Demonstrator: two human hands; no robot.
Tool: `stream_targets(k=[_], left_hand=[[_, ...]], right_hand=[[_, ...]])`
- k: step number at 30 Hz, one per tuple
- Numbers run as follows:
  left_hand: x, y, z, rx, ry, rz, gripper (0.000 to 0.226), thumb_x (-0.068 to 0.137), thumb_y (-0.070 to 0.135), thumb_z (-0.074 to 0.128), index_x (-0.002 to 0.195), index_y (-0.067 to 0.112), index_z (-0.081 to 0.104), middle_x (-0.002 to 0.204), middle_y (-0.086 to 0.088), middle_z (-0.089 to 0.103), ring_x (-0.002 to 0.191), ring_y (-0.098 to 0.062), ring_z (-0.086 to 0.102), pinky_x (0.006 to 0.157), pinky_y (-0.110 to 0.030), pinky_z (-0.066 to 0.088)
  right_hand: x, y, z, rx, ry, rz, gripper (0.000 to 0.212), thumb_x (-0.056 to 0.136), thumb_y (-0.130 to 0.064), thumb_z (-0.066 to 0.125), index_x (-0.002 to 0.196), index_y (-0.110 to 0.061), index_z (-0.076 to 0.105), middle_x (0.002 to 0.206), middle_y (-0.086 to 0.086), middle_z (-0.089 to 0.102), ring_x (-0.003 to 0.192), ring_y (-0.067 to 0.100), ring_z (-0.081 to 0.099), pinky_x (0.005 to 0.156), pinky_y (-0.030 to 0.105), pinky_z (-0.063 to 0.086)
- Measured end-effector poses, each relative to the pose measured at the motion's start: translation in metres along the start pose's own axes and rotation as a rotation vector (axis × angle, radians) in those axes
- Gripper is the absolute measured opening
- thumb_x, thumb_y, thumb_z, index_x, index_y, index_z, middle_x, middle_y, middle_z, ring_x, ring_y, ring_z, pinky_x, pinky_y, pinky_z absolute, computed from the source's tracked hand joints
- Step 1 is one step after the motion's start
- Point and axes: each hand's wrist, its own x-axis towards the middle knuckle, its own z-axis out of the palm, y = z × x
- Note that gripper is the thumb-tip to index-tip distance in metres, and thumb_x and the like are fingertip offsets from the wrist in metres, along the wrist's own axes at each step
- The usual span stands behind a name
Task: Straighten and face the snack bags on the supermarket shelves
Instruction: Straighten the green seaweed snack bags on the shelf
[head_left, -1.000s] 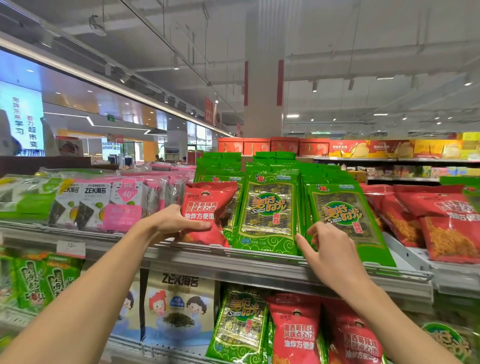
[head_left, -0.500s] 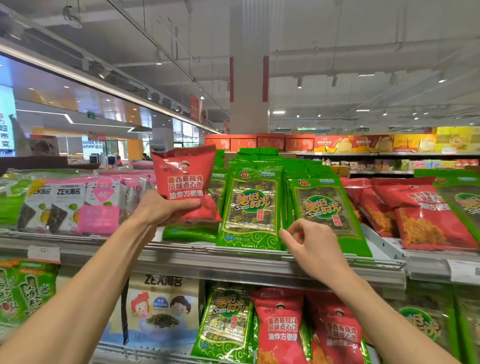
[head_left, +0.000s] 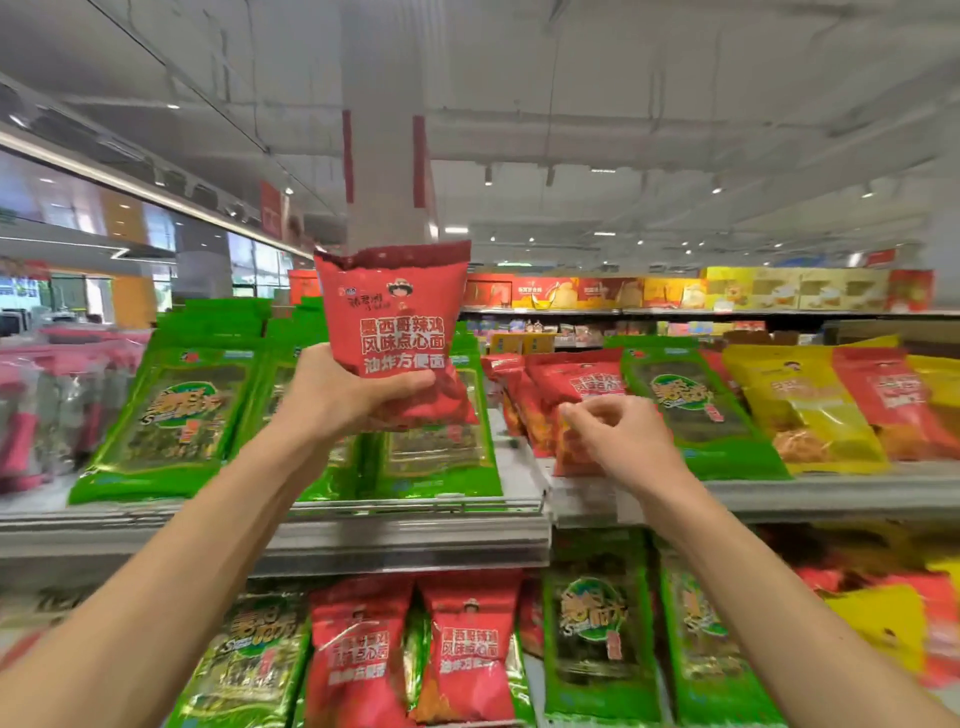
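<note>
My left hand (head_left: 337, 389) grips a red snack bag (head_left: 400, 317) by its lower part and holds it upright above the top shelf (head_left: 363, 525), its printed face toward me. Below and behind it stand green seaweed bags (head_left: 176, 421). My right hand (head_left: 618, 436) hovers with loosely curled fingers and holds nothing, just in front of the red snack bags (head_left: 576, 384) that lean on the neighbouring shelf section. Farther right lie another green bag (head_left: 691, 405) and yellow bags (head_left: 800, 410).
Pink-and-white packets (head_left: 47, 405) fill the top shelf at far left. The lower shelf holds red bags (head_left: 467, 654) between green ones (head_left: 597, 634). A white pillar (head_left: 384, 171) rises behind, and a far shelf (head_left: 675, 293) carries orange and yellow boxes.
My left hand has lifted the red bag off the top shelf and carried it up and rightward. My right hand has left the green bag and moved to the red bags on the right.
</note>
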Motion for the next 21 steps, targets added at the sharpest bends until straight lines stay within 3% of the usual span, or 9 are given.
stream_targets(k=[3, 5, 7, 9, 11, 15, 19, 21], left_hand=[[-0.003, -0.004, 0.069, -0.019, -0.043, -0.028, 0.036, 0.058, 0.021, 0.093, 0.091, 0.018, 0.077, 0.084, 0.002, 0.078, 0.074, -0.014, 0.075, 0.054, -0.027, 0.059], [-0.006, -0.004, 0.113, -0.033, -0.067, -0.07, 0.045, 0.05, 0.03, 0.093, 0.09, 0.018, 0.077, 0.081, 0.003, 0.078, 0.07, -0.012, 0.075, 0.051, -0.023, 0.056], [-0.008, -0.003, 0.154, -0.052, -0.096, -0.128, 0.055, 0.042, 0.035, 0.092, 0.091, 0.015, 0.077, 0.08, 0.0, 0.078, 0.069, -0.016, 0.075, 0.052, -0.032, 0.059], [-0.011, -0.002, 0.187, -0.046, -0.114, -0.169, 0.059, 0.039, 0.039, 0.092, 0.091, 0.014, 0.077, 0.081, -0.002, 0.078, 0.073, -0.023, 0.074, 0.068, -0.048, 0.061], [-0.013, -0.003, 0.212, -0.042, -0.11, -0.19, 0.057, 0.039, 0.039, 0.092, 0.089, 0.014, 0.077, 0.081, -0.003, 0.078, 0.073, -0.025, 0.071, 0.074, -0.051, 0.06], [-0.016, -0.009, 0.242, -0.059, -0.066, -0.218, 0.052, 0.049, 0.029, 0.094, 0.096, 0.014, 0.077, 0.086, -0.001, 0.078, 0.075, -0.017, 0.075, 0.06, -0.032, 0.061], [-0.016, -0.013, 0.246, -0.075, -0.012, -0.25, 0.045, 0.057, 0.021, 0.093, 0.098, 0.011, 0.076, 0.089, -0.004, 0.078, 0.081, -0.022, 0.076, 0.068, -0.033, 0.062], [-0.015, -0.012, 0.242, -0.081, -0.003, -0.269, 0.046, 0.057, 0.022, 0.092, 0.099, 0.011, 0.076, 0.091, -0.005, 0.078, 0.085, -0.023, 0.075, 0.075, -0.035, 0.061]], right_hand=[[0.014, 0.022, -0.066, -0.053, 0.08, 0.017, 0.024, 0.09, -0.041, 0.073, 0.089, -0.017, 0.076, 0.084, -0.002, 0.076, 0.08, 0.016, 0.071, 0.072, 0.035, 0.057], [0.026, 0.038, -0.108, -0.088, 0.128, 0.036, 0.023, 0.09, -0.039, 0.074, 0.091, -0.015, 0.076, 0.086, 0.002, 0.076, 0.085, 0.021, 0.073, 0.082, 0.042, 0.059], [0.038, 0.055, -0.146, -0.139, 0.159, 0.049, 0.026, 0.09, -0.041, 0.074, 0.092, -0.015, 0.075, 0.087, 0.003, 0.075, 0.087, 0.024, 0.071, 0.08, 0.039, 0.057], [0.05, 0.072, -0.174, -0.19, 0.173, 0.039, 0.021, 0.089, -0.039, 0.074, 0.085, -0.019, 0.07, 0.083, -0.003, 0.072, 0.083, 0.021, 0.069, 0.068, 0.03, 0.049], [0.062, 0.087, -0.189, -0.278, 0.132, 0.034, 0.022, 0.089, -0.038, 0.074, 0.084, -0.019, 0.063, 0.085, -0.005, 0.069, 0.08, 0.019, 0.065, 0.066, 0.028, 0.044], [0.086, 0.104, -0.188, -0.461, -0.049, 0.093, 0.043, 0.091, -0.046, 0.07, 0.11, -0.01, 0.059, 0.096, 0.005, 0.06, 0.087, 0.024, 0.057, 0.072, 0.03, 0.04], [0.098, 0.101, -0.17, -0.518, -0.188, 0.156, 0.05, 0.089, -0.054, 0.07, 0.094, -0.009, 0.049, 0.085, 0.001, 0.056, 0.077, 0.018, 0.055, 0.066, 0.034, 0.045], [0.103, 0.097, -0.165, -0.485, -0.245, 0.202, 0.057, 0.085, -0.056, 0.073, 0.102, -0.006, 0.051, 0.088, 0.0, 0.056, 0.088, 0.02, 0.057, 0.081, 0.037, 0.051]])
